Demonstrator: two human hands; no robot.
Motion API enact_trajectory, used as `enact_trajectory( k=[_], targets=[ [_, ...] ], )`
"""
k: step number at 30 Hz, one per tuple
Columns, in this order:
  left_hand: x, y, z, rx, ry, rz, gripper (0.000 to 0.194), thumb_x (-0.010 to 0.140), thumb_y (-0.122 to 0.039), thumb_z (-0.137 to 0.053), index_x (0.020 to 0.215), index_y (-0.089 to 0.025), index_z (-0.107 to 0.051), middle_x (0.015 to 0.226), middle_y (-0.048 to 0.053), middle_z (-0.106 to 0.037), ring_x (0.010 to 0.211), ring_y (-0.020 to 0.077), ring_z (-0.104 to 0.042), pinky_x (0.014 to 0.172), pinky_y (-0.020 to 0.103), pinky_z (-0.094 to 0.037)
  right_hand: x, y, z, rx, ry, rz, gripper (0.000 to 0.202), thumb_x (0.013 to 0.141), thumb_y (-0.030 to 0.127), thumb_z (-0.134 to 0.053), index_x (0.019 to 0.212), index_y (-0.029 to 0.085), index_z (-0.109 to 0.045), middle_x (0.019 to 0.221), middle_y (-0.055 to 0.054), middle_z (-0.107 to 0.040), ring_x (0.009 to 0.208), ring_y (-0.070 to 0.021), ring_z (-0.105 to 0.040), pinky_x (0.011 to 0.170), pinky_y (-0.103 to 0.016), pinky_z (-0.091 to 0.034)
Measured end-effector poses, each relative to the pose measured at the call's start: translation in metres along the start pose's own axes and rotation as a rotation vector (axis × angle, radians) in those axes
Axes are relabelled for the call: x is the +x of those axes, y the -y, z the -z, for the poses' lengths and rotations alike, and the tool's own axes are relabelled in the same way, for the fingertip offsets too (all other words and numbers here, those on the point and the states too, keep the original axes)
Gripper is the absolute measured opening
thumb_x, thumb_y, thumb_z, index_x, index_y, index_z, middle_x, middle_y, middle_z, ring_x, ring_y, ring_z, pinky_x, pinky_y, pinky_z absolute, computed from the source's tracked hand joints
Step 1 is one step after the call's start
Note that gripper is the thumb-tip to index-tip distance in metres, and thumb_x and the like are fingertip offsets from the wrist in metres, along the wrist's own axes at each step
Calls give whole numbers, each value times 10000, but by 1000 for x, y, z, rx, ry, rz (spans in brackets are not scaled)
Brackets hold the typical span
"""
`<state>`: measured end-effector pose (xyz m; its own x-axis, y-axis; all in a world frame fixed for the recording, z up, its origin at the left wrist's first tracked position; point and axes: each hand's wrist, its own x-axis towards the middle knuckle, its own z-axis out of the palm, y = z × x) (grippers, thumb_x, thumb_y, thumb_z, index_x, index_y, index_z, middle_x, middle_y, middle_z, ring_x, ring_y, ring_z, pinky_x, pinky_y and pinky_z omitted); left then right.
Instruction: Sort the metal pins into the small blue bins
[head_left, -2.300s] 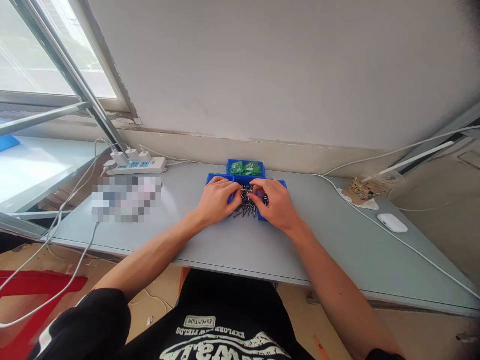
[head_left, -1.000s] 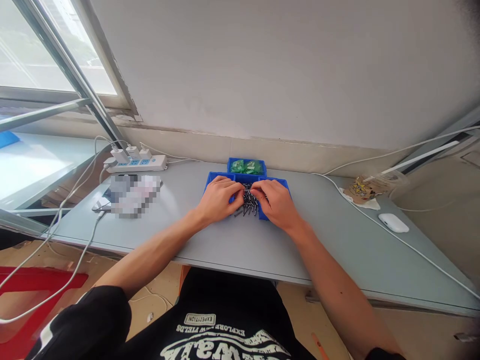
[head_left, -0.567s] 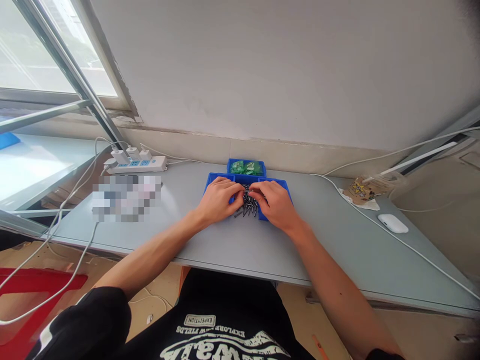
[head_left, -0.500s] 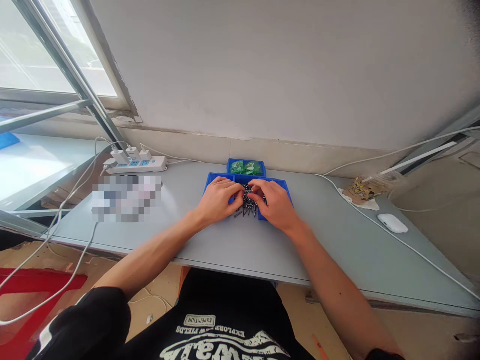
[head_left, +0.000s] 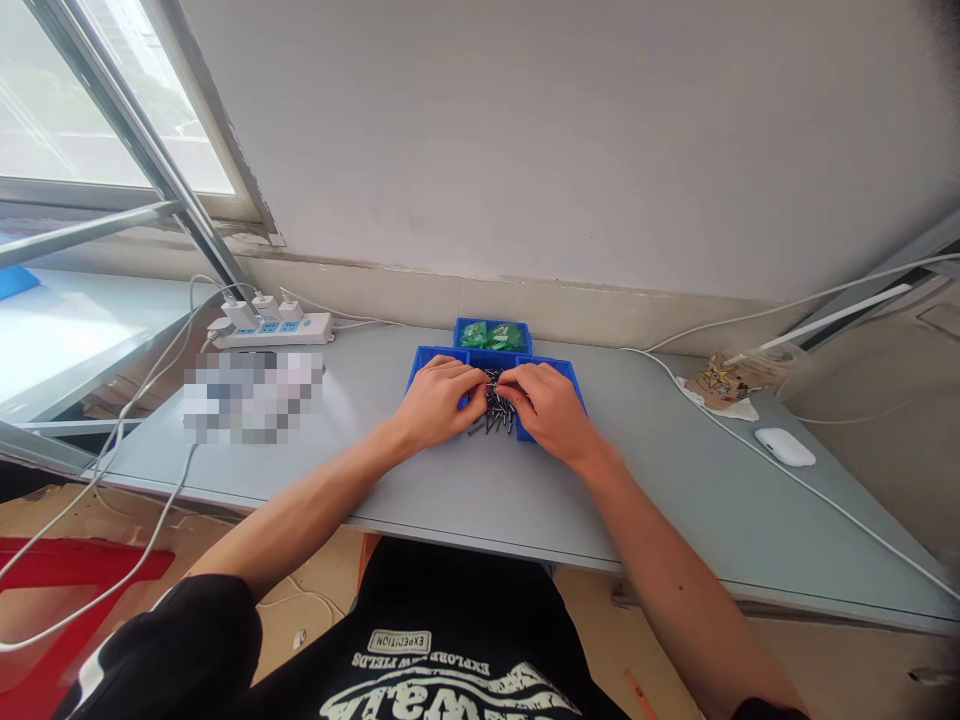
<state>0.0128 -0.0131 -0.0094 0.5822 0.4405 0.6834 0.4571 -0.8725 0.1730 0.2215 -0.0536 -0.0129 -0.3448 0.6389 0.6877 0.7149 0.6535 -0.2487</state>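
Observation:
Several dark screws (head_left: pixel 498 412) lie in a heap on the grey table, between two blue bins. My left hand (head_left: pixel 444 398) is over the left blue bin (head_left: pixel 424 358), thumb and fingers pinched at the heap's upper edge. Facing it, my right hand (head_left: pixel 546 402) rests over the right blue bin (head_left: pixel 576 385), its fingertips pinched as well. The fingertips nearly meet above the screws. What lies between them is too small to make out. Behind the hands, a third blue bin (head_left: pixel 493 356) holds green pieces (head_left: pixel 504 336).
A white power strip (head_left: pixel 307 328) with plugs stands at the back left, near a blurred-out object (head_left: pixel 255 395). To the right are a cup (head_left: pixel 739 378) with a straw, a white case (head_left: pixel 785 447) and a long white cable (head_left: pixel 847 517) across the table (head_left: pixel 480 500).
My right fingers have closed into a pinch and their tips have moved close to my left fingertips. My left hand has hardly moved.

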Motion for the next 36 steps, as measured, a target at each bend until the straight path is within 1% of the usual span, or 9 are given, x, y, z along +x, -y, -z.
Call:
enact_trajectory(
  k=[3, 6, 10, 15, 20, 23, 28, 31, 36],
  targets=[
    [0, 0, 0, -6, -2, 0, 212, 990, -214, -489, 884, -205, -672, 770, 8, -711, 738, 164, -636, 860, 342, -457, 0, -1, 0, 1, -3, -9, 175, 1066, 363, -518, 1044, 233, -633, 891, -44, -727, 788, -215, -634, 783, -361, -462],
    [0, -1, 1, -5, 15, 12, 220, 998, -219, -476, 902, -206, -675, 790, 13, -722, 747, 165, -643, 873, 346, -459, 0, -2, 0, -7, 25, 11, 219, 1081, 338, -474, 980, 233, -637, 888, -46, -734, 793, -216, -637, 784, -372, -453],
    [1, -2, 1, 1, 19, 24, 213, 991, -215, -481, 896, -208, -672, 788, 13, -722, 748, 166, -647, 869, 347, -459, 0, -2, 0, 7, 12, -3, 188, 1066, 382, -512, 1044, 240, -633, 890, -45, -731, 798, -222, -641, 781, -372, -464],
    [1, -2, 1, 3, 28, 25, 208, 977, -206, -485, 884, -205, -671, 771, 12, -716, 748, 168, -649, 867, 345, -462, 0, 0, 0, -10, -24, -12, 207, 1075, 359, -498, 937, 243, -602, 815, -28, -700, 719, -204, -594, 744, -348, -455],
    [0, -1, 1, -9, 14, 18, 193, 978, -208, -495, 904, -203, -673, 784, 10, -718, 744, 163, -647, 872, 342, -460, -1, -1, 0, 5, -7, -22, 158, 1043, 389, -570, 1017, 240, -613, 850, -28, -711, 746, -208, -611, 755, -349, -468],
    [0, -1, 1, -10, 14, 11, 202, 983, -204, -489, 891, -202, -668, 773, 4, -711, 733, 160, -635, 863, 340, -456, -1, -1, -1, -3, 18, -29, 189, 1067, 364, -513, 970, 238, -615, 840, -30, -717, 726, -206, -609, 749, -354, -463],
    [0, -2, 2, -16, 18, 14, 201, 987, -205, -488, 884, -205, -661, 768, 1, -705, 732, 160, -630, 861, 340, -455, -1, 0, 0, 16, 4, -23, 171, 1051, 394, -549, 1071, 247, -634, 891, -34, -744, 786, -222, -648, 773, -364, -481],
    [0, -1, 1, -11, 32, 18, 204, 990, -211, -483, 896, -206, -664, 787, 8, -717, 750, 165, -642, 876, 345, -456, -1, 0, 0, -3, 20, -14, 199, 1073, 357, -495, 987, 245, -635, 861, -33, -739, 729, -213, -624, 747, -365, -465],
    [0, -1, 0, -6, 37, 21, 213, 988, -216, -477, 896, -208, -669, 782, 13, -715, 749, 168, -646, 863, 346, -458, -1, 0, 0, 4, 40, -30, 189, 1070, 379, -497, 1062, 245, -631, 903, -42, -742, 750, -217, -629, 751, -362, -467]
  ],
)
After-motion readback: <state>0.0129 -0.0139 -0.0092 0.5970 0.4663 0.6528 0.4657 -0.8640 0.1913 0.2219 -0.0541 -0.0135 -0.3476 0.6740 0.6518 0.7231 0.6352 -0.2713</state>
